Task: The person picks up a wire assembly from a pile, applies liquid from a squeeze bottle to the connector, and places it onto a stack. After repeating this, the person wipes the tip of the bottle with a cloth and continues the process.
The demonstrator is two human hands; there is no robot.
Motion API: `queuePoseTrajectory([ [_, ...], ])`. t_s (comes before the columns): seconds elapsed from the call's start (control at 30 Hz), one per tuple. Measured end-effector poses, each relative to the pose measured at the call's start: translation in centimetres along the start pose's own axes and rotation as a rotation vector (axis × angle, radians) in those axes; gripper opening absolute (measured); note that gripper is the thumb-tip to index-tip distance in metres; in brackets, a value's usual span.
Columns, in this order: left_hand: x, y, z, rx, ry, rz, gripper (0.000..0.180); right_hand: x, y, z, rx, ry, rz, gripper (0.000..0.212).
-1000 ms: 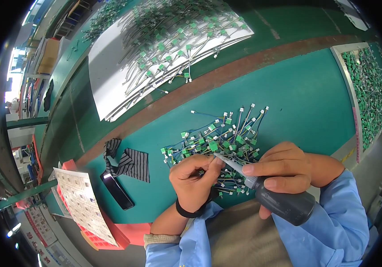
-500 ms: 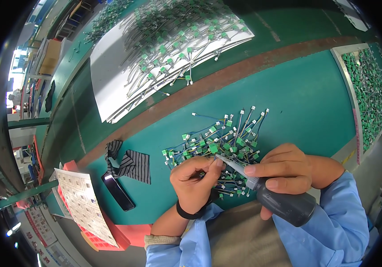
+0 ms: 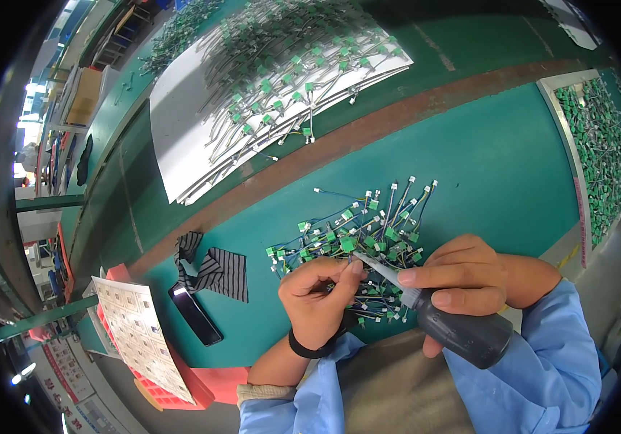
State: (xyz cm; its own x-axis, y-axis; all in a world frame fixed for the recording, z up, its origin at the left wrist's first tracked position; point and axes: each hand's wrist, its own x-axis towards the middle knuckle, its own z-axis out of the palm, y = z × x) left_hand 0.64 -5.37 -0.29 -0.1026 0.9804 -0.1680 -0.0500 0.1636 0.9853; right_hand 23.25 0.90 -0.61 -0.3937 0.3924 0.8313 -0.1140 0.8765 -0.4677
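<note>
Nearest: light blue sleeve (image 3: 560,347) on the right arm, black wristband (image 3: 315,347) on the left wrist

Right hand (image 3: 462,278): wrapped around a dark squeeze bottle (image 3: 469,334), which is tilted with its grey nozzle (image 3: 384,273) pointing up-left; nozzle tip is right at the left thumb, can't tell if touching

Left hand (image 3: 315,298): thumb and forefinger pinched together, gap narrow; can't make out what's between them. Green connector (image 3: 348,244) just beyond the tips, can't tell if it's in the pinch

Under and past both hands: loose pile of wired connectors (image 3: 391,233), green blocks and white plugs, on the green tabletop (image 3: 484,173)

Left side: red bin (image 3: 220,382), printed sheet (image 3: 129,329) leaning by it, then black phone (image 3: 195,316) with striped cloth (image 3: 226,273) touching its top end

Right side: pale-rimmed tray (image 3: 567,137) full of green parts (image 3: 594,163)

Far: brown strip (image 3: 325,150) across the table, beyond it white sheets (image 3: 176,130) stacked under many more wired connectors, partly in shadow
</note>
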Motion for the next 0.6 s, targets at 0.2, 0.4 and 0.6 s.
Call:
queuePoseTrajectory([
  [0.2,0.0,0.0,-0.1,-0.058,-0.007,-0.018,0.004,-0.2,-0.1,-0.3,0.013,-0.013,0.029,0.074],
  [0.4,0.1,-0.1,-0.6,-0.239,-0.111,-0.093,0.007,-0.6,0.7,0.7,0.048,0.190,-0.064,0.067],
  [0.6,0.5,0.3,-0.3,-0.310,-0.208,-0.224,0.015,-0.8,1.1,0.5,-0.062,0.122,0.074,0.073],
])
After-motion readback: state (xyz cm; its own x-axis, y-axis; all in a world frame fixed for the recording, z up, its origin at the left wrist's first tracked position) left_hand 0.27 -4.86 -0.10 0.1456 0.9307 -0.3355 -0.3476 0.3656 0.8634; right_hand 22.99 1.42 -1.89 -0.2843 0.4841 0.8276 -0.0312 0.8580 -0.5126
